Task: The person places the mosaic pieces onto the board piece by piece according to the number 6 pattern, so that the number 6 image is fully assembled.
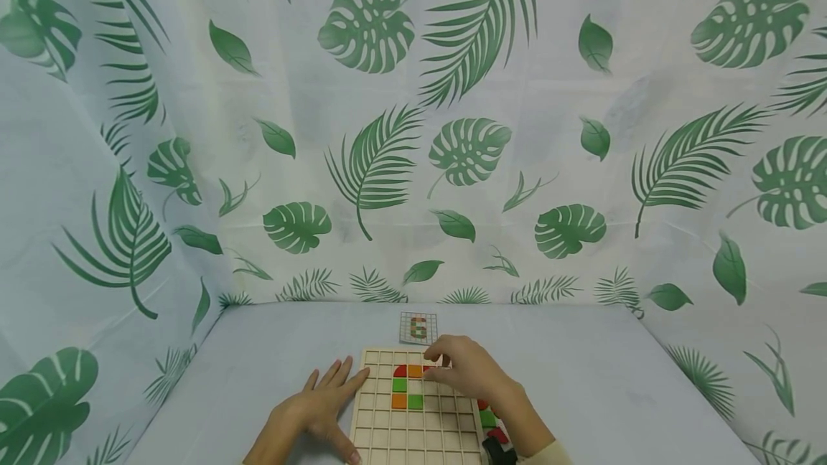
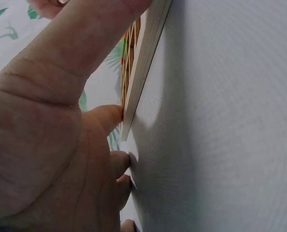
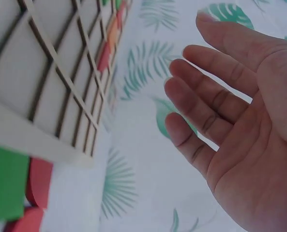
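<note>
A wooden grid board (image 1: 388,436) lies on the table with coloured pieces in its cells. They are a red rounded piece (image 1: 400,372), an orange square (image 1: 416,372), a green square (image 1: 400,384), a lower orange square (image 1: 400,401) and a lower green square (image 1: 416,402). Another red piece (image 3: 103,58) sits beside the upper orange one, partly hidden by fingers in the head view. My left hand (image 1: 323,404) spreads along the board's left edge, thumb and index finger touching it. Over the board's upper right hovers my right hand (image 1: 468,364), fingers loosely bent and holding nothing.
A small pattern card (image 1: 418,327) with a coloured figure lies behind the board. Loose green (image 1: 487,418) and red (image 1: 497,435) pieces lie along the board's right side, partly behind the right forearm. Leaf-printed cloth (image 1: 400,264) surrounds the table's back and sides.
</note>
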The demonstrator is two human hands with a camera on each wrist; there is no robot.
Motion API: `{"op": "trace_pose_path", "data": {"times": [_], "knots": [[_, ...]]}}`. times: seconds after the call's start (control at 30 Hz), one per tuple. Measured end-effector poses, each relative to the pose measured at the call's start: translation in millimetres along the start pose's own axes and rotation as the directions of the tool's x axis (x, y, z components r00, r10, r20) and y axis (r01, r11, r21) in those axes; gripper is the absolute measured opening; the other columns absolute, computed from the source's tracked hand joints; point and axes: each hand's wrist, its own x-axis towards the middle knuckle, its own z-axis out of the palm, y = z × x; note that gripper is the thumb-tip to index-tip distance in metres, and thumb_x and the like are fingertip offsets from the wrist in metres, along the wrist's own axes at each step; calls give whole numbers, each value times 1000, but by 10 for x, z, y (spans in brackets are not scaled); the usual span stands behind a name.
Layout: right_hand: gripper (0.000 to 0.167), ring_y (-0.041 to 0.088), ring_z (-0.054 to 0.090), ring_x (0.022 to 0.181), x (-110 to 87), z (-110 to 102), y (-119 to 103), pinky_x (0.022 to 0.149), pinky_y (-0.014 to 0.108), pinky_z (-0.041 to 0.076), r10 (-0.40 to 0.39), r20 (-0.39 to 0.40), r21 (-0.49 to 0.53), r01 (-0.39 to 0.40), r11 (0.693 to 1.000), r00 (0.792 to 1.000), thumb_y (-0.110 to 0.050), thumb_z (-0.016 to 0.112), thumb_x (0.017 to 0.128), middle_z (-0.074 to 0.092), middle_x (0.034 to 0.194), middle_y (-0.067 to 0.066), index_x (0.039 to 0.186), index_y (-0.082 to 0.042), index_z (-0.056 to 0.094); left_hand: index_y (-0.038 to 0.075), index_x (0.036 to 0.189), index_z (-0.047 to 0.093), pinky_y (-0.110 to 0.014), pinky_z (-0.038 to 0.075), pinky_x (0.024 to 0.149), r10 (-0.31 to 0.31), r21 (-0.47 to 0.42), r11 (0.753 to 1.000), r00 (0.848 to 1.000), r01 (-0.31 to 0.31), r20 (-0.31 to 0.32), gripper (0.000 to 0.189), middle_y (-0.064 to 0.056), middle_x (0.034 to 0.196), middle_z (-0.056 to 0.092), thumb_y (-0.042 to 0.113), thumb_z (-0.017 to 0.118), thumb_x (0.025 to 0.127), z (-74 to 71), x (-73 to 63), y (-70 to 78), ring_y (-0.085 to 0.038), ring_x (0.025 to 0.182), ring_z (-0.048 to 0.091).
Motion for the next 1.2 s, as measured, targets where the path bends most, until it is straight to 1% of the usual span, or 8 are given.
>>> {"op": "trace_pose_path", "data": {"times": [0.1, 0.33, 0.5, 0.7, 0.9, 0.97, 1.2], "knots": [[29, 9, 60, 87, -47, -75, 51, 71, 26, 53, 19, -14, -7, -19, 1000, 1000, -33, 79, 93, 76, 110, 3, 115, -14, 77, 23, 166, 26, -73, 6, 125, -3, 0, 1000, 1000, 3, 0, 140, -20, 175, 11, 67, 96, 52, 1, 0, 3, -43, 162, 8], [25, 8, 60, 85, -124, -205, 171, 71, 27, 53, 62, -36, -16, -63, 998, 997, -29, 81, 92, 76, 108, 3, 111, -15, 77, 22, 166, 26, -73, 5, 125, -4, -10, 1000, 1000, 4, 4, 140, -20, 175, 10, 66, 96, 53, -5, -10, 2, -43, 162, 7], [25, 8, 60, 85, -157, -255, 220, 71, 26, 53, 102, -25, -19, -103, 995, 994, -29, 82, 91, 76, 106, 3, 111, -14, 78, 23, 167, 25, -72, 4, 125, -6, -15, 1000, 1000, 6, 5, 140, -20, 175, 9, 65, 96, 53, -4, -10, -4, -43, 162, 6], [24, 9, 59, 84, -210, -294, 290, 69, 25, 52, 120, -22, 4, -120, 993, 993, -23, 83, 90, 76, 105, 5, 110, -11, 78, 23, 166, 26, -73, 4, 125, -4, -13, 1000, 1000, 5, 4, 140, -20, 175, 10, 66, 96, 52, -3, -5, 7, -43, 162, 7], [25, 12, 59, 84, -260, -319, 413, 66, 24, 51, 162, 12, 25, -162, 986, 987, -15, 84, 88, 76, 102, 4, 110, -7, 78, 22, 166, 27, -73, 4, 125, -4, -12, 1000, 1000, 4, 4, 140, -20, 175, 10, 65, 96, 53, -3, -6, 10, -43, 162, 7], [25, 12, 60, 84, -279, -330, 459, 66, 25, 51, 169, 23, 29, -170, 985, 985, -14, 84, 87, 76, 102, 3, 110, -7, 78, 22, 166, 26, -73, 4, 125, -2, -11, 1000, 1000, 2, 5, 140, -21, 174, 10, 66, 96, 53, -5, -9, 10, -44, 162, 7], [25, 13, 62, 85, -322, -359, 562, 68, 26, 52, 153, 36, 65, -155, 986, 988, -12, 84, 86, 76, 103, 3, 110, -7, 78, 22, 166, 27, -73, 5, 125, 3, -7, 1000, 1000, -3, 6, 139, -21, 174, 11, 66, 96, 54, -10, -13, 14, -44, 162, 8]]}}
